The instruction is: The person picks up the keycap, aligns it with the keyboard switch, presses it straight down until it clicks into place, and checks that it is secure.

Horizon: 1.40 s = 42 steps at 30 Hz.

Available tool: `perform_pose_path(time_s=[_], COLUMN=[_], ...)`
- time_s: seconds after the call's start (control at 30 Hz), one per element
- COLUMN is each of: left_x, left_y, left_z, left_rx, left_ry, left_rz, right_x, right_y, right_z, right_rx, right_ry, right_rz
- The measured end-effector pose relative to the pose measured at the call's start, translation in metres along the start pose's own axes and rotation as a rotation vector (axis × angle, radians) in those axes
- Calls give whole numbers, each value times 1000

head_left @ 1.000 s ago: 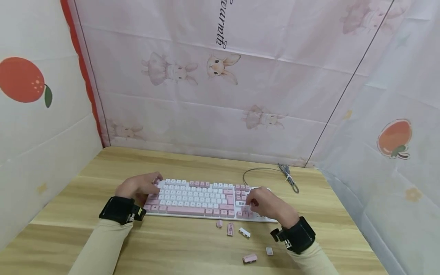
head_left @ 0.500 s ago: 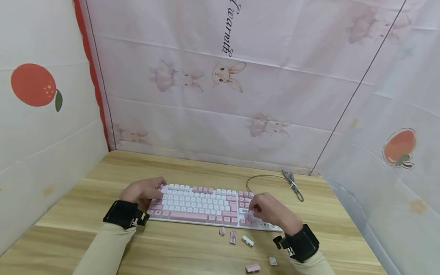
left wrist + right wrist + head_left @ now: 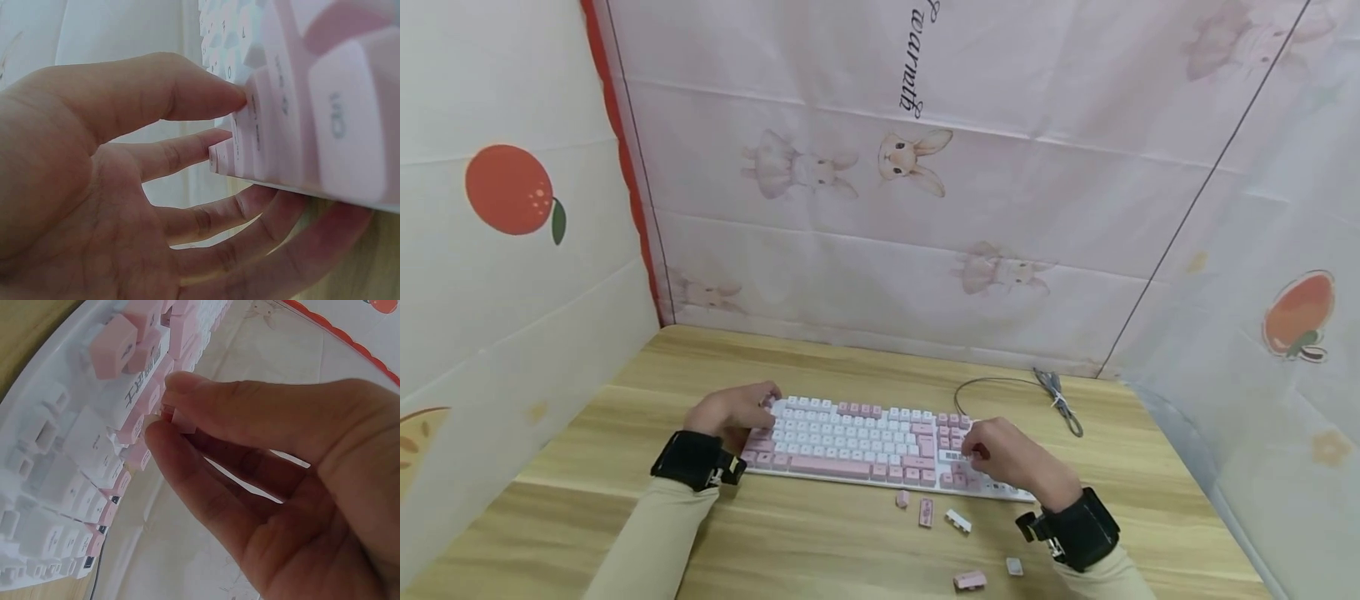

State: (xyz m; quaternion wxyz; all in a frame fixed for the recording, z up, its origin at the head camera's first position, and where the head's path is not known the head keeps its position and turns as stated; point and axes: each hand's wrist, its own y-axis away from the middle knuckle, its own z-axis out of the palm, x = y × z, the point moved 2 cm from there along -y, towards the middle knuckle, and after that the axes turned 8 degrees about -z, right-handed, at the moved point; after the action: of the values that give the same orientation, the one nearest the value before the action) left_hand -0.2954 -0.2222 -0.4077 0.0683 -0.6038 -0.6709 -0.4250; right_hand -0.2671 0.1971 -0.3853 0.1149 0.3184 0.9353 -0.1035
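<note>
A white and pink keyboard (image 3: 842, 437) lies on the wooden table. At its left end my left hand (image 3: 730, 412) grips it, thumb on the pink keys. In the left wrist view, the lower fingers of that left hand (image 3: 106, 181) reach to the keyboard's side edge. Over the right part of the keyboard, my right hand (image 3: 1007, 454) pinches a small keycap (image 3: 183, 420) between thumb and index finger. The fingertips cover most of it; a pale side and a reddish bit show. Close by in the right wrist view are bare key sockets (image 3: 44, 434) at the number pad.
Several loose keycaps lie in front of the keyboard: a small pink one (image 3: 902, 498), a long pink one (image 3: 926, 512), a white one (image 3: 958, 521), a square white one (image 3: 1014, 567) and another pink one (image 3: 970, 581). A bundled grey cable (image 3: 1058, 402) lies behind.
The head view has shifted, so the whole scene sits further right and slightly lower. Both hands keep about the same places on the keyboard.
</note>
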Motion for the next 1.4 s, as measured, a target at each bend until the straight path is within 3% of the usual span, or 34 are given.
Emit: perform_pose_path(time_s=[0.33,1.4], left_x=[7,3], left_y=[-4,-1], left_z=[-3,-2], left_rx=[3,-13], left_ry=[-6,-2], left_rz=[-6,-4], right_x=[3,7], right_y=[1,2], right_z=[-8,-9], right_rx=[-15,22], right_ry=[-10,1], right_rz=[16,44])
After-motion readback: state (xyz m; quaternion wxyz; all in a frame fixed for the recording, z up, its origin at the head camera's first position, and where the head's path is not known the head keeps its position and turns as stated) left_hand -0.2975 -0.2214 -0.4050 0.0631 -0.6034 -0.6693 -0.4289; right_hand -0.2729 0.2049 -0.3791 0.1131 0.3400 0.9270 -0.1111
